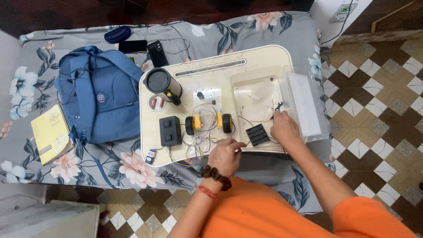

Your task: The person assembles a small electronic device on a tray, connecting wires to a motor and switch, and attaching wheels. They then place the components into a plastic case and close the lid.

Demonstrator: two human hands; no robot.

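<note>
Head view: right hand (284,128) pinches thin dark wire (276,108) inside clear plastic box (260,94); left hand (225,154) rests loosely curled beside ribbed black battery holder (257,134), gripping nothing.

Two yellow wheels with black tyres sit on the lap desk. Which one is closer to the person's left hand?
The right-side wheel, nearer the battery holder; the left hand lies just below it. The other wheel sits beside the black switch box.

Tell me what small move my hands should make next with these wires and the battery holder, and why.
Probably draw the right hand back toward the black battery holder, bringing the thin wire end pinched at its fingertips. The holder lies between both hands, its wires trailing loose across the lap desk, while the left hand rests beside it, well placed to steady it.
</note>
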